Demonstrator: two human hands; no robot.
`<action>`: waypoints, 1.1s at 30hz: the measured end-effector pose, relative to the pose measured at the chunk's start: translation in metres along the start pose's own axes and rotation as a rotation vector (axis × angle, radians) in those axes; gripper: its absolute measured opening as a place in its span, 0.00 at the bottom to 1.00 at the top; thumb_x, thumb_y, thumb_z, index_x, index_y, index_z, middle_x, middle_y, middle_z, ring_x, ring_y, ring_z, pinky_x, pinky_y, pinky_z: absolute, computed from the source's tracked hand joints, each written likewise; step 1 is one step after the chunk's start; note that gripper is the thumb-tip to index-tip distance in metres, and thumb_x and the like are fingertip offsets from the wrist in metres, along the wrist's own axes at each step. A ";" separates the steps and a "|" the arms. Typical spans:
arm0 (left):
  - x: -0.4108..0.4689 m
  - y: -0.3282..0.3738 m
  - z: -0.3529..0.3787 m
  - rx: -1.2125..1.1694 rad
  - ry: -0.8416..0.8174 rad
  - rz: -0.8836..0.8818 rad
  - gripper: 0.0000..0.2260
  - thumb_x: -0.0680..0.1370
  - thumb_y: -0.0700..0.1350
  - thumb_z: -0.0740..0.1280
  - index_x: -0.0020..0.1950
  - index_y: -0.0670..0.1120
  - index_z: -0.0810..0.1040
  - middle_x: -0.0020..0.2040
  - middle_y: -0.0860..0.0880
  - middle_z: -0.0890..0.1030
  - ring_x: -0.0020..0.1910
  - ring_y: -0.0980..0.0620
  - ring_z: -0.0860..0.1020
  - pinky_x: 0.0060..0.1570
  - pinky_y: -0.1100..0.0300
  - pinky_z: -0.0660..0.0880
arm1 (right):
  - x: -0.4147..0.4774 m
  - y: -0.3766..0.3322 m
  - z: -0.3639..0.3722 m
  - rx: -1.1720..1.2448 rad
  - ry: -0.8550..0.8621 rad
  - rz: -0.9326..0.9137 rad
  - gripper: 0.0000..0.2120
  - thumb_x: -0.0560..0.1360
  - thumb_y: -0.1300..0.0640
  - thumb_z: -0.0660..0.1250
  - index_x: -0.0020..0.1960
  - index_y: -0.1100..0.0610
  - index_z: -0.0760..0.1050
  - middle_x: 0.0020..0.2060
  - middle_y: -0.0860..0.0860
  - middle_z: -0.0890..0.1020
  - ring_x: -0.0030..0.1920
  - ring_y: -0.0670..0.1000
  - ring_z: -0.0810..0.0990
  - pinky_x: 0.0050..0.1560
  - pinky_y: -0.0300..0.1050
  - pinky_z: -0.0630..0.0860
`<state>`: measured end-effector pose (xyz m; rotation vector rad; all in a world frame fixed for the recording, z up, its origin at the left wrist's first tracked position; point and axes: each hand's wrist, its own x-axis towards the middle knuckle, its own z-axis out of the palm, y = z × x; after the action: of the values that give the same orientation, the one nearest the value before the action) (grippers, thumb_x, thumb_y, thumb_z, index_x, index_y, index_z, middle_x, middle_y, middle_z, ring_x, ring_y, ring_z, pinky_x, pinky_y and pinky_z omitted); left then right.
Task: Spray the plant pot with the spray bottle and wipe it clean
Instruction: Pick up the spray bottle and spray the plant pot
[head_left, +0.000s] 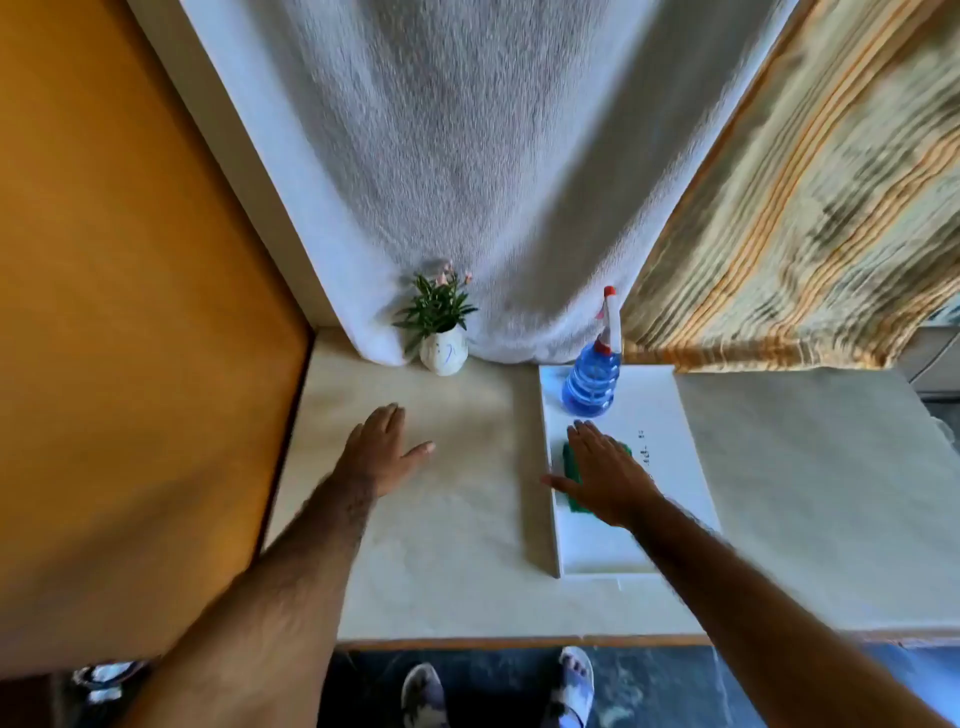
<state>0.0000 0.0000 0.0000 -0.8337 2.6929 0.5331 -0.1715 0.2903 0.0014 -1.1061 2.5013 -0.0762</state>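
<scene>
A small white plant pot (444, 352) with green leaves and pink flowers stands at the back of the pale counter, against the white curtain. A blue spray bottle (592, 382) with a white and red trigger head stands upright on the far end of a white board (660, 415). A green cloth (571, 457) lies on the board, mostly hidden under my right hand (605, 473), which hovers flat with fingers apart. My left hand (382, 449) is open, palm down, over the bare counter in front of the pot, holding nothing.
An orange wall panel (130, 312) borders the counter (447, 545) on the left. A white curtain (467, 156) and a striped curtain (805, 208) hang behind. The counter's front edge runs below my arms, with my feet in slippers (574, 680) on dark floor.
</scene>
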 end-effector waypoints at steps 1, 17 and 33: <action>0.002 -0.003 0.009 0.032 -0.015 -0.012 0.38 0.83 0.64 0.60 0.84 0.41 0.55 0.86 0.43 0.55 0.85 0.46 0.54 0.83 0.46 0.55 | -0.001 0.002 0.008 -0.026 0.006 0.014 0.48 0.78 0.28 0.55 0.82 0.63 0.51 0.83 0.59 0.52 0.82 0.56 0.50 0.80 0.54 0.49; -0.004 -0.027 0.103 0.133 0.300 0.021 0.38 0.80 0.64 0.51 0.80 0.37 0.66 0.81 0.37 0.67 0.80 0.37 0.67 0.78 0.33 0.64 | -0.001 0.014 0.054 0.113 0.303 0.113 0.51 0.76 0.27 0.50 0.82 0.65 0.50 0.82 0.61 0.50 0.82 0.58 0.45 0.82 0.54 0.45; 0.009 -0.047 0.128 0.169 0.411 0.069 0.37 0.81 0.64 0.54 0.83 0.40 0.62 0.84 0.41 0.63 0.82 0.43 0.64 0.80 0.35 0.62 | 0.125 0.038 -0.060 1.052 0.675 0.210 0.20 0.73 0.54 0.76 0.63 0.51 0.79 0.38 0.52 0.84 0.38 0.43 0.81 0.46 0.43 0.81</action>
<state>0.0393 0.0135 -0.1307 -0.8858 3.0921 0.1533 -0.2966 0.2199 0.0057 -0.3702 2.4289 -1.6989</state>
